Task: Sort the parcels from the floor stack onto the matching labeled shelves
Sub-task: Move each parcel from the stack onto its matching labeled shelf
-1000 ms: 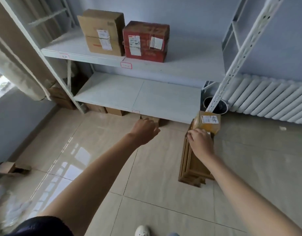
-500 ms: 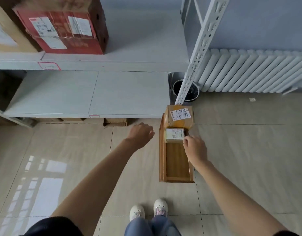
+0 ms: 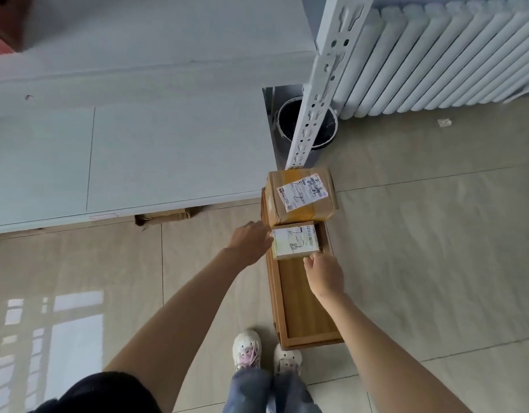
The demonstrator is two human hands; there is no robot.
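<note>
Flanking hands (image 3: 287,257), small rectangular cardboard parcel (image 3: 296,240)

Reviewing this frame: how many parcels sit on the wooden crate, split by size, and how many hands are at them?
Large taped parcel: 1
Small white-labelled parcel: 1
Hands at the small parcel: 2, left hand, right hand
Total parcels on the wooden crate: 2

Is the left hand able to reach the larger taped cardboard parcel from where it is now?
Probably yes. The left hand sits beside the small white-labelled parcel, and the larger taped cardboard parcel lies just beyond, with nothing between.
</note>
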